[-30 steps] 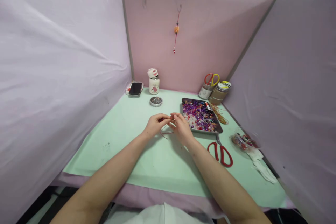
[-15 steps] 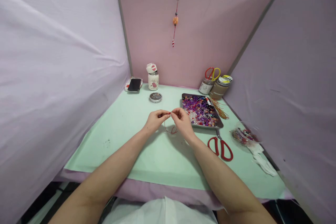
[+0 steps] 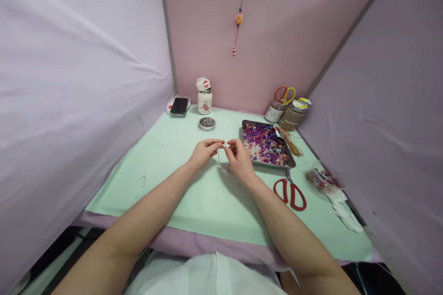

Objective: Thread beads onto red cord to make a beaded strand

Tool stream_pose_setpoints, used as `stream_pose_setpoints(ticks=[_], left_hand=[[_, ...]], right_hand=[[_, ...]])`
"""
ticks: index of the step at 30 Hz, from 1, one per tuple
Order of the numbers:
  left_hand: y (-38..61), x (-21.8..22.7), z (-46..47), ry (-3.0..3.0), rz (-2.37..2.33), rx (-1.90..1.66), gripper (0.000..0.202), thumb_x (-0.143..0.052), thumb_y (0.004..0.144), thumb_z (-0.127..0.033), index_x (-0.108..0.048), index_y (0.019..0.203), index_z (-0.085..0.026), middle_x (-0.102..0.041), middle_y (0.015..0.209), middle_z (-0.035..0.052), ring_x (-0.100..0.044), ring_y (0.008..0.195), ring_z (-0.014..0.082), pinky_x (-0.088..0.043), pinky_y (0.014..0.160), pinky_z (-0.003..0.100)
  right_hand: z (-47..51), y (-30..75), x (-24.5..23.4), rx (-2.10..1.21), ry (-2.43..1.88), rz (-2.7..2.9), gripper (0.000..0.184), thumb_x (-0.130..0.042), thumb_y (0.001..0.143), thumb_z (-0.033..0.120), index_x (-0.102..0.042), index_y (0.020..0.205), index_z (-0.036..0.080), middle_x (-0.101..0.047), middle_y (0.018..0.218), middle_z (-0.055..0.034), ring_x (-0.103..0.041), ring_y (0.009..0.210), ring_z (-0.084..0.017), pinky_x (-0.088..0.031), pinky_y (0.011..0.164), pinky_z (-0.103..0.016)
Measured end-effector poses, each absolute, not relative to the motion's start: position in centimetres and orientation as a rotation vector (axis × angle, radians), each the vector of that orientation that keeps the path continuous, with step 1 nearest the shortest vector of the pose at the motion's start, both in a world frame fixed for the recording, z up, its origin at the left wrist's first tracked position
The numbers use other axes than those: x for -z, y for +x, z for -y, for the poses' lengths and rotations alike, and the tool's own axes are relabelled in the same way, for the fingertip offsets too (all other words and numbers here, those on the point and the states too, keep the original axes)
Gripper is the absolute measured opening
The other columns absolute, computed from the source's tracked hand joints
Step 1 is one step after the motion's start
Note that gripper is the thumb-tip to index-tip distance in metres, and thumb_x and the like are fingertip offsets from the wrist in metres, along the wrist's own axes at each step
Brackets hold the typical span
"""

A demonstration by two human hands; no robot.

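Over the middle of the mat, my left hand [image 3: 204, 153] pinches a thin red cord [image 3: 219, 158] whose loose end curls down below the fingers. A tiny red piece [image 3: 223, 142], maybe a bead or a knot, shows at those fingertips. Right beside it, my right hand [image 3: 241, 162] has thumb and forefinger brought close together at the cord; a thin pale sliver shows there, too small to name. To the right of that hand lies a dark metal tray [image 3: 268, 164] of mixed purple, clear, red and orange beads [image 3: 265, 140].
Red-handled scissors [image 3: 292, 193] lie below the tray. On the right are a bag of beads [image 3: 321, 179], white tissue [image 3: 346, 212], threads [image 3: 292, 143] and two jars [image 3: 294, 117]. Behind stand a bottle [image 3: 205, 102], round tin [image 3: 206, 123] and phone [image 3: 179, 106]. A beaded string [image 3: 238, 19] hangs above.
The fingertips of both hands have come slightly apart, and more of the red piece shows between them. The whole view has shifted a little with the head.
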State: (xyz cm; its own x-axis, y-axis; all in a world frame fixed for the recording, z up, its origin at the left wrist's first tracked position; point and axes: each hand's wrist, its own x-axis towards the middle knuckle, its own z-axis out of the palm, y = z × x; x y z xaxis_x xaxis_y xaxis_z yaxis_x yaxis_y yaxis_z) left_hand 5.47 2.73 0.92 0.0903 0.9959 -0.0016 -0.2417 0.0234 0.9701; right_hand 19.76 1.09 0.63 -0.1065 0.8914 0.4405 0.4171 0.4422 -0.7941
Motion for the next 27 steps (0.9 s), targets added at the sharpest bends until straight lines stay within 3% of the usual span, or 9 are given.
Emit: stream_pose_setpoints(ticks=[13, 18, 23, 27], left_hand=[[4.6, -2.0, -2.3, 0.969, -0.854, -1.191, 0.026, -0.068, 0.065, -0.028, -0.068, 0.085, -0.01, -0.059, 0.076, 0.0041, -0.039, 0.059, 0.0058, -0.032, 0.056, 0.023], [4.4, -2.3, -2.3, 0.962, -0.878, -1.189, 0.025, -0.072, 0.061, -0.027, -0.067, 0.08, -0.012, -0.059, 0.074, 0.0024, -0.039, 0.058, 0.0053, -0.031, 0.056, 0.023], [4.5, -1.9, -2.3, 1.046, -0.859, -1.099, 0.021, -0.073, 0.06, -0.028, -0.066, 0.075, -0.014, -0.06, 0.075, 0.0017, -0.046, 0.063, 0.0072, -0.033, 0.058, 0.023], [4.7, -1.6, -2.3, 1.114, -0.845, -1.067, 0.02, -0.072, 0.062, -0.029, -0.066, 0.076, -0.015, -0.058, 0.073, -0.0001, -0.046, 0.064, 0.0079, -0.034, 0.06, 0.023]], right_hand=[[-0.5, 19.8, -1.4, -0.663, -1.052, 1.777, 0.014, -0.051, 0.082, 0.031, -0.057, 0.074, 0.021, -0.056, 0.067, -0.0001, -0.048, 0.06, -0.014, -0.037, 0.059, -0.027], [-0.6, 19.8, -1.5, -0.724, -1.054, 1.7, 0.015, -0.052, 0.082, 0.034, -0.057, 0.077, 0.021, -0.055, 0.066, 0.0003, -0.046, 0.058, -0.013, -0.037, 0.057, -0.027], [-0.7, 20.0, -1.6, -0.665, -1.064, 1.651, 0.02, -0.051, 0.083, 0.033, -0.06, 0.097, 0.022, -0.053, 0.082, -0.0011, -0.043, 0.057, -0.011, -0.037, 0.057, -0.027], [-0.8, 20.1, -1.7, -0.637, -1.028, 1.709, 0.016, -0.051, 0.084, 0.031, -0.062, 0.091, 0.021, -0.053, 0.088, -0.0022, -0.044, 0.056, -0.01, -0.038, 0.058, -0.027]])
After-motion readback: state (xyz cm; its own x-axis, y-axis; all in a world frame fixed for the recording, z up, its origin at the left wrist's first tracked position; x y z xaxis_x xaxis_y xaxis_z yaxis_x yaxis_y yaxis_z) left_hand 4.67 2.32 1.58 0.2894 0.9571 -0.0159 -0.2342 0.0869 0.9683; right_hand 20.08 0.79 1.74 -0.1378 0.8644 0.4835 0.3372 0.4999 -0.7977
